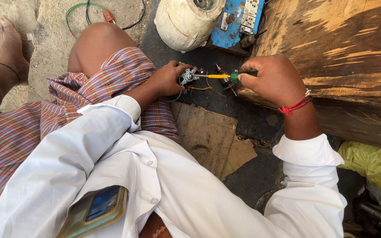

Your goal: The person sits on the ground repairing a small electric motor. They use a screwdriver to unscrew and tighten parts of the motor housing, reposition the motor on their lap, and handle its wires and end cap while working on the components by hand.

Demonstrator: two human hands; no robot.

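Observation:
My left hand (169, 78) grips a small round metal electrical part (188, 76) with thin wires hanging from it, held just above my knee. My right hand (275, 79) is closed around a screwdriver (225, 76) with a green handle and a yellow shaft. Its tip points left and touches the centre of the metal part. A red thread band sits on my right wrist. Both hands work over dark ground beside a worn wooden block (340, 57).
A white rounded tank (185, 22) and a blue board with sockets and a bulb (237, 20) stand at the top. Cardboard pieces (210, 134) lie under my arms. Green and black wires (89, 11) lie top left. A phone (98, 207) sits in my shirt pocket.

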